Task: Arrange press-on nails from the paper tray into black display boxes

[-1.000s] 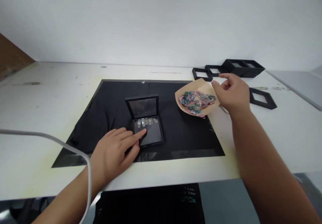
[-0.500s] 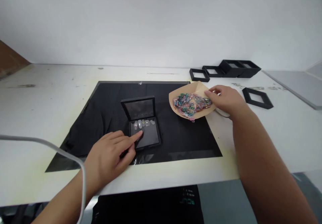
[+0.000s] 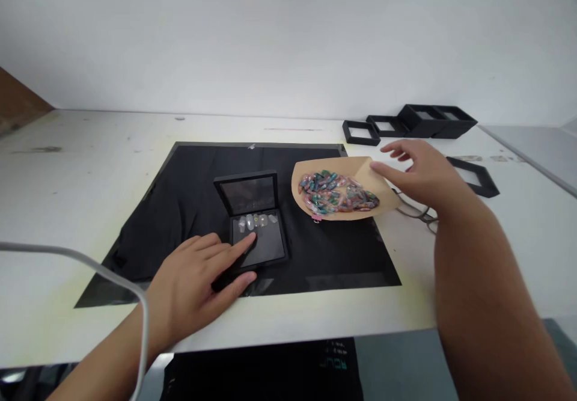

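So here's where I'm at: my left hand (image 3: 198,281) lies flat on the black mat (image 3: 180,208), fingers loosely spread, index tip resting on the front left corner of the little open display box (image 3: 255,223), pinning it in place rather than gripping anything. The box sits mid-mat with its lid tilted up behind it. Inside there's a row of about five pale press-on nails (image 3: 256,220) along the back edge; the front part of the tray looks bare, so I'd call it partly filled, with the front row left to do.

My right hand (image 3: 421,169) is open, fingers relaxed, with the thumb just touching the right edge of the tan paper sheet (image 3: 356,175). It isn't pinching anything. The sheet lies just right of the box, carrying a pile of colourful nails (image 3: 336,190). Nothing's been picked up from it right now.

More empty black boxes (image 3: 428,121) wait at the far right of the table (image 3: 67,166).
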`<state>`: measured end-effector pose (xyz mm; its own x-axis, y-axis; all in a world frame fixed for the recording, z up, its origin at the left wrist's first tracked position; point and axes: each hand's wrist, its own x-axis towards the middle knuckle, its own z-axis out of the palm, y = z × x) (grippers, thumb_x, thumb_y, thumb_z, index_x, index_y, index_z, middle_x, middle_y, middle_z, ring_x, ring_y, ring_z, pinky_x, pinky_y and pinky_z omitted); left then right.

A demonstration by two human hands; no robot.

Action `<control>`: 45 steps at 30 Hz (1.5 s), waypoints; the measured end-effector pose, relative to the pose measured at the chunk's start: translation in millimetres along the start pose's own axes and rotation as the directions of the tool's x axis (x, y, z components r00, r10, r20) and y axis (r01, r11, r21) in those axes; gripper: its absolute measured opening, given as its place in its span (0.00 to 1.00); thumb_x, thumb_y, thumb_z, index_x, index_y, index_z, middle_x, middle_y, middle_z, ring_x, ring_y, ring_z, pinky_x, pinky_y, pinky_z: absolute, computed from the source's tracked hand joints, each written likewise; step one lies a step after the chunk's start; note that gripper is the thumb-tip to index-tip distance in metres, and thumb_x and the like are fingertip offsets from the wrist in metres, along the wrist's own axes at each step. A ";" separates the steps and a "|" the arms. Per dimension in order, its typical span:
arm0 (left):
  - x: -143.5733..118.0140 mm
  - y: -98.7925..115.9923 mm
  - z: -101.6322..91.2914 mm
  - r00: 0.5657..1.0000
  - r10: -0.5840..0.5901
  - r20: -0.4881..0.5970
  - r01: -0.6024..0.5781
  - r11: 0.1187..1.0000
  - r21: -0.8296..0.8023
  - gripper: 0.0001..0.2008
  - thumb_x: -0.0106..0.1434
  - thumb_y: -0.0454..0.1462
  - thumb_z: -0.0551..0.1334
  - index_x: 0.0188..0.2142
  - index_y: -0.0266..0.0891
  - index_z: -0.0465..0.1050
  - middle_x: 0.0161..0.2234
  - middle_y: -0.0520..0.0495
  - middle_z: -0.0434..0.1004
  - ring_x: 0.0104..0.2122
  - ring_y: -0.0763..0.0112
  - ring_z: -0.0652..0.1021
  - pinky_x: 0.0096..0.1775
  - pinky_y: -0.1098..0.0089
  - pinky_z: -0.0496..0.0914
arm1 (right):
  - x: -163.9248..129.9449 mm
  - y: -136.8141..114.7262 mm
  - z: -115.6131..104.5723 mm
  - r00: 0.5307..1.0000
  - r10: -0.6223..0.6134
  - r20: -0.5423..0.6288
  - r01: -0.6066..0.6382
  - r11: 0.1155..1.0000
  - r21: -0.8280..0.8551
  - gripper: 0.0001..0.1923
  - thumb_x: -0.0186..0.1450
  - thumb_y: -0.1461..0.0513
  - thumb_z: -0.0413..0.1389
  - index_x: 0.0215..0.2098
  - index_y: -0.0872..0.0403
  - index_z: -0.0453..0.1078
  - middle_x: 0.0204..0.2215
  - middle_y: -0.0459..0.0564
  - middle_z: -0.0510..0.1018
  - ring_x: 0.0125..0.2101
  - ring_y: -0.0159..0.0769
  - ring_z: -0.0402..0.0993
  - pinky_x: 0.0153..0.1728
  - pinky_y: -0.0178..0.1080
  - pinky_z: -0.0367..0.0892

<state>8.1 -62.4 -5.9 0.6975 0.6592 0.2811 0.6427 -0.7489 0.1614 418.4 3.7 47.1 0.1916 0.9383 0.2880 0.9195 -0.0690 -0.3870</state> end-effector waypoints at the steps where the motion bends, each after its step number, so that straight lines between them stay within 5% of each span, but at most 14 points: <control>1: -0.3 -1.0 0.3 1.000 0.007 0.004 -0.007 1.000 -0.006 0.26 0.72 0.45 0.59 0.65 0.38 0.65 0.32 0.49 0.80 0.32 0.64 0.75 0.36 0.63 0.67 | -0.9 0.6 1.9 0.996 -0.094 -0.010 0.094 0.995 0.018 0.24 0.59 0.46 0.63 0.48 0.47 0.75 0.52 0.55 0.76 0.53 0.54 0.72 0.51 0.53 0.67; 5: -1.0 -5.8 3.2 0.999 -0.031 -0.016 0.030 0.999 -0.030 0.23 0.73 0.44 0.57 0.64 0.40 0.67 0.30 0.50 0.79 0.30 0.67 0.74 0.36 0.65 0.68 | -4.9 -1.6 9.5 0.951 -0.291 0.107 0.287 0.957 0.048 0.17 0.57 0.49 0.67 0.43 0.43 0.80 0.66 0.50 0.65 0.69 0.60 0.52 0.65 0.62 0.53; 9: -2.3 -9.9 5.6 0.999 -0.042 -0.003 0.042 0.998 -0.040 0.24 0.72 0.44 0.59 0.64 0.41 0.68 0.25 0.52 0.74 0.28 0.69 0.73 0.34 0.68 0.68 | -8.1 -9.7 13.8 0.893 -0.225 0.389 0.223 0.973 0.051 0.21 0.56 0.51 0.68 0.48 0.40 0.80 0.70 0.46 0.59 0.72 0.62 0.41 0.68 0.64 0.50; 12: -4.1 -10.4 5.9 0.998 -0.069 -0.001 0.069 0.995 -0.079 0.21 0.74 0.42 0.57 0.64 0.43 0.69 0.27 0.51 0.75 0.29 0.69 0.74 0.34 0.68 0.68 | -9.4 -14.5 17.9 0.877 -0.163 0.453 0.164 0.986 0.038 0.28 0.58 0.50 0.67 0.58 0.37 0.76 0.73 0.45 0.54 0.73 0.61 0.38 0.69 0.63 0.50; 20: -7.3 -10.5 6.8 0.992 -0.127 -0.005 0.125 0.980 -0.156 0.19 0.74 0.41 0.57 0.62 0.46 0.72 0.27 0.51 0.75 0.29 0.70 0.73 0.34 0.68 0.68 | -9.4 -18.6 24.2 0.883 -0.224 0.411 0.236 0.972 0.024 0.06 0.61 0.55 0.65 0.35 0.45 0.83 0.70 0.44 0.62 0.72 0.64 0.42 0.69 0.65 0.48; 24: -7.5 -9.2 6.2 0.991 -0.133 -0.017 0.128 0.976 -0.176 0.18 0.74 0.40 0.57 0.61 0.44 0.73 0.26 0.51 0.73 0.29 0.70 0.73 0.34 0.69 0.68 | -7.0 -12.7 19.5 0.902 -0.301 0.308 0.279 0.953 0.117 0.08 0.63 0.54 0.62 0.33 0.48 0.81 0.62 0.51 0.73 0.69 0.62 0.53 0.64 0.67 0.57; 27: -7.8 -7.1 6.4 0.989 -0.143 -0.030 0.136 0.976 -0.167 0.18 0.74 0.40 0.57 0.60 0.44 0.74 0.25 0.52 0.71 0.27 0.70 0.72 0.32 0.69 0.66 | -8.3 -16.4 17.7 0.908 -0.391 0.151 0.365 0.915 0.172 0.12 0.66 0.53 0.59 0.41 0.49 0.80 0.59 0.54 0.76 0.67 0.59 0.58 0.66 0.66 0.55; 33: -6.2 -5.0 6.7 0.993 -0.110 -0.036 0.104 0.986 -0.132 0.19 0.74 0.40 0.56 0.62 0.43 0.72 0.23 0.53 0.68 0.26 0.71 0.70 0.32 0.68 0.64 | -18.9 -41.4 31.4 0.770 -0.506 0.388 0.428 0.861 0.275 0.14 0.64 0.53 0.63 0.47 0.41 0.81 0.67 0.46 0.67 0.72 0.60 0.47 0.64 0.67 0.57; 39: -6.5 -5.0 7.5 0.989 -0.142 -0.034 0.138 0.985 -0.099 0.18 0.74 0.42 0.56 0.60 0.44 0.74 0.22 0.54 0.63 0.24 0.72 0.69 0.31 0.68 0.63 | -20.8 -48.4 38.3 0.773 -0.496 0.395 0.441 0.868 0.227 0.07 0.64 0.60 0.62 0.36 0.43 0.83 0.65 0.44 0.70 0.71 0.56 0.50 0.63 0.64 0.59; 45: -8.1 -7.9 7.0 0.994 -0.106 -0.035 0.103 0.990 -0.092 0.19 0.74 0.40 0.57 0.61 0.43 0.73 0.23 0.54 0.63 0.25 0.71 0.70 0.31 0.69 0.64 | -16.2 -42.4 22.7 0.828 -0.505 0.243 0.416 0.844 0.339 0.05 0.62 0.61 0.65 0.36 0.48 0.83 0.58 0.52 0.77 0.60 0.51 0.70 0.62 0.56 0.65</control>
<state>-0.5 -61.4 -16.1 0.6137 0.7321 0.2955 0.6791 -0.6804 0.2754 368.5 -0.8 39.0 -0.3897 0.8941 0.2207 0.7396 0.4466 -0.5035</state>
